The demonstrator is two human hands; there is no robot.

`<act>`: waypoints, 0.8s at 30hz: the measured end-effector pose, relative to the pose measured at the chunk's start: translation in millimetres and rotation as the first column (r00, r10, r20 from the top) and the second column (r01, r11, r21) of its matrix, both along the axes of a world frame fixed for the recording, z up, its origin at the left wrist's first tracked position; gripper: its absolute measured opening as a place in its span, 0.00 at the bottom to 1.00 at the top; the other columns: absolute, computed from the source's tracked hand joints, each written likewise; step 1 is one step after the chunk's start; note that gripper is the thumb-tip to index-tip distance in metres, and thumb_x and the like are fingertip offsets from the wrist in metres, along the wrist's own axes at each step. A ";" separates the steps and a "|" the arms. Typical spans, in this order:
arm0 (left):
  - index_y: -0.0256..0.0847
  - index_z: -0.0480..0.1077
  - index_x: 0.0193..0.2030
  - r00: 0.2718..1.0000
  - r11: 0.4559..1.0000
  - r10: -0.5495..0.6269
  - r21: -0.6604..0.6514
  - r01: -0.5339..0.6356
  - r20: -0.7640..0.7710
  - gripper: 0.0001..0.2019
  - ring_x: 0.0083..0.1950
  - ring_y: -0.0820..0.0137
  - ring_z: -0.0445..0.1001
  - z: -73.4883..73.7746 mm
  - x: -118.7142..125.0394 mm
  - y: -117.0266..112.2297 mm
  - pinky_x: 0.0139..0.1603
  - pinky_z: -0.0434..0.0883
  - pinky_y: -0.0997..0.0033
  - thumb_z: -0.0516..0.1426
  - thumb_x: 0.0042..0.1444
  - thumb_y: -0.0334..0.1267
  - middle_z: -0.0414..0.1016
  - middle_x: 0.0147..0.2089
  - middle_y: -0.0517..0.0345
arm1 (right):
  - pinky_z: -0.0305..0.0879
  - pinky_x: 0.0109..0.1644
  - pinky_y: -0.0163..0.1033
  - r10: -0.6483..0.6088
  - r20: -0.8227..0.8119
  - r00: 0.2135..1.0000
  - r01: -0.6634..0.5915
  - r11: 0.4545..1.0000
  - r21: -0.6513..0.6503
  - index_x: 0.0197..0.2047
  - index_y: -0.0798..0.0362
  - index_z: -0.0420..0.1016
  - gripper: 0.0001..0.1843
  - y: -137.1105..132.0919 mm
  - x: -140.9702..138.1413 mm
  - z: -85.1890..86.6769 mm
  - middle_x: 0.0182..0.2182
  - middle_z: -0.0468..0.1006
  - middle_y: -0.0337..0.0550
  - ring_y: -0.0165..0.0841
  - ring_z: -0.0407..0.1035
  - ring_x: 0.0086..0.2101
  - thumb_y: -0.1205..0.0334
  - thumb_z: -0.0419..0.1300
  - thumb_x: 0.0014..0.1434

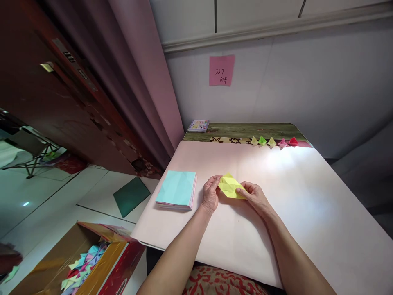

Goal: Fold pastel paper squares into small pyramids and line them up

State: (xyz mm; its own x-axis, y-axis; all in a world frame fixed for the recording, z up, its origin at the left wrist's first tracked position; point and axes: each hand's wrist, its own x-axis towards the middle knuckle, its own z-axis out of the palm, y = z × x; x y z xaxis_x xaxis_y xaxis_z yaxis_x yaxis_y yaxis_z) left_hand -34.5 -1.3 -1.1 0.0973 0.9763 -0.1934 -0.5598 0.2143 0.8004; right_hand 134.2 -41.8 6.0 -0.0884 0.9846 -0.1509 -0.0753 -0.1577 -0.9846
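Between my two hands is a yellow sheet of origami paper [229, 185], partly folded and marked with crease lines. My left hand [211, 192] pinches its left corner between thumb and fingers. At the lower right edge, my right hand [253, 196] grips it with the thumb on top and the fingers behind. The paper is held just over the pale tabletop [233, 241]. Left of my left hand lies a stack of square paper [176, 188], light blue on top with other colours showing at its edge.
Several small folded paper pieces [272, 142] stand in a row along the far edge. A small stack of cards [198, 125] sits at the far left corner. On the floor are a cardboard box [55, 258] of coloured folded papers and a green sheet [132, 197].
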 end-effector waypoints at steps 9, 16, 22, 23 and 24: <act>0.38 0.74 0.39 0.999 0.999 -0.025 0.028 0.026 -0.030 0.17 0.33 0.71 0.73 -2.0 2.8 -3.3 0.36 0.68 0.73 0.67 0.46 0.47 0.76 0.34 0.56 | 0.63 0.31 0.34 0.100 0.031 0.994 -0.102 0.994 0.042 0.33 0.55 0.76 0.21 -3.9 -1.0 5.4 0.28 0.76 0.40 0.31 0.67 0.27 0.43 0.66 0.51; 0.38 0.72 0.33 0.999 0.997 0.009 0.071 -0.007 -0.038 0.19 0.31 0.72 0.71 -0.6 2.7 -4.8 0.34 0.67 0.73 0.64 0.48 0.54 0.73 0.29 0.60 | 0.61 0.29 0.33 0.032 0.038 0.999 -0.034 0.998 0.051 0.31 0.55 0.75 0.22 -1.7 -2.4 0.3 0.26 0.75 0.39 0.31 0.66 0.26 0.42 0.66 0.50; 0.37 0.72 0.33 0.993 0.994 -0.106 0.036 0.104 0.050 0.16 0.33 0.71 0.74 -6.5 -3.3 -0.2 0.38 0.68 0.72 0.70 0.42 0.43 0.77 0.33 0.56 | 0.61 0.29 0.33 -0.006 -0.072 0.997 0.007 1.000 0.017 0.31 0.54 0.74 0.21 -1.9 -2.2 1.9 0.26 0.75 0.39 0.30 0.66 0.26 0.43 0.68 0.50; 0.37 0.73 0.33 0.993 0.994 -0.109 0.033 0.107 0.049 0.15 0.33 0.71 0.74 -7.5 -3.5 0.2 0.37 0.68 0.72 0.70 0.42 0.42 0.77 0.33 0.56 | 0.62 0.29 0.33 0.000 -0.080 0.997 0.002 1.000 0.017 0.31 0.54 0.74 0.21 -2.3 -2.1 2.5 0.26 0.75 0.39 0.30 0.66 0.26 0.43 0.68 0.50; 0.37 0.73 0.33 0.993 0.994 -0.111 0.028 0.110 0.049 0.15 0.32 0.71 0.73 -8.3 -3.6 0.5 0.37 0.68 0.72 0.70 0.42 0.42 0.77 0.33 0.56 | 0.62 0.30 0.34 0.006 -0.083 0.997 -0.005 1.000 0.019 0.32 0.55 0.74 0.21 -2.5 -2.0 2.9 0.26 0.75 0.39 0.31 0.66 0.26 0.44 0.68 0.50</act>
